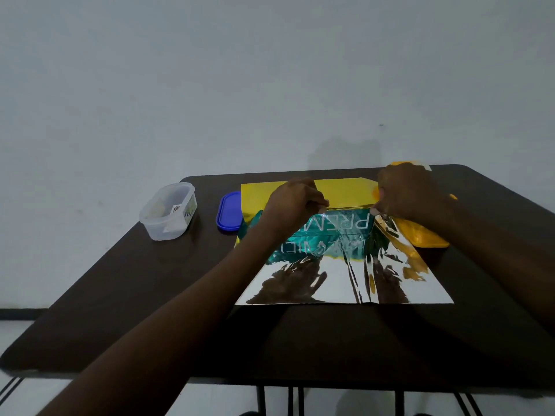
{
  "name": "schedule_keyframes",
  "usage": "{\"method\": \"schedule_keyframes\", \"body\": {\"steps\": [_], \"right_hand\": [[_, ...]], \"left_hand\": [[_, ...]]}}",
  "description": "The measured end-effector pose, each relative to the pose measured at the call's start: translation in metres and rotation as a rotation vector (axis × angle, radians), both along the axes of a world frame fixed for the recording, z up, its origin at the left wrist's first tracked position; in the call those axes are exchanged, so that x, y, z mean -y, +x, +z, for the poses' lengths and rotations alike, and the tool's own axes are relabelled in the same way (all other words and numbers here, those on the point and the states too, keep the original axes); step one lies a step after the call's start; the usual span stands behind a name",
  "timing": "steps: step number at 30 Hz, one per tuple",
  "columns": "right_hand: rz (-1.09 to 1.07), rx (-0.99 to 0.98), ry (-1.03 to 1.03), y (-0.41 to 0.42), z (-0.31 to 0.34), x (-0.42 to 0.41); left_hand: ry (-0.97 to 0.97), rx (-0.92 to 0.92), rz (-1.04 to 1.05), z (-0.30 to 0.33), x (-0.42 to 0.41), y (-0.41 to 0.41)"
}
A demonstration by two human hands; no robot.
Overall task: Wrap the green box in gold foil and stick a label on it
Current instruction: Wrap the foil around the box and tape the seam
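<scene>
The green box point(339, 225), with white lettering on its near side, stands on the foil sheet point(336, 283), whose silver inner face mirrors the box and my arms. The foil's far half is folded up over the box and shows its gold side point(345, 190). My left hand point(292, 202) pinches the gold edge at the box's top left. My right hand point(405, 192) pinches the same edge at the top right corner. Both hands hold the flap down against the box top.
A clear plastic tub point(168, 211) holding small paper pieces sits at the table's far left, with its blue lid point(229, 212) beside the foil. A yellow-orange object point(426, 232) lies under my right wrist. The dark table point(150, 295) ends just past the foil.
</scene>
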State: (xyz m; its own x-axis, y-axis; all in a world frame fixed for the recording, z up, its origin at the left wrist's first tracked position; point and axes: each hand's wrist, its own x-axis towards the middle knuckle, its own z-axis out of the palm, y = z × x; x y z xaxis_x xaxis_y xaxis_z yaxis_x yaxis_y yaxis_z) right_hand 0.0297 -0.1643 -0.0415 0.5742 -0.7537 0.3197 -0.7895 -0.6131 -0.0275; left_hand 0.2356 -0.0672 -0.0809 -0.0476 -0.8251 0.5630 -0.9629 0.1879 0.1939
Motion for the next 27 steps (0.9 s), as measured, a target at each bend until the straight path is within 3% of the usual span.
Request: {"method": "schedule_keyframes", "body": {"steps": [4, 6, 15, 20, 27], "right_hand": [[0.211, 0.282, -0.076, 0.002, -0.009, -0.024], [0.298, 0.327, -0.108, 0.01, -0.021, -0.031], [0.299, 0.536, 0.012, -0.008, -0.043, 0.0], [0.298, 0.573, 0.005, -0.009, -0.047, 0.002], [0.304, 0.574, -0.026, -0.008, -0.051, 0.0]], "left_hand": [[-0.003, -0.004, 0.006, 0.0, -0.001, -0.001], [-0.002, 0.005, 0.011, 0.0, -0.002, -0.002], [0.0, 0.029, 0.003, 0.0, -0.003, -0.002], [0.016, 0.103, 0.031, 0.006, -0.006, -0.007], [-0.114, 0.14, 0.047, 0.007, 0.003, -0.048]]}}
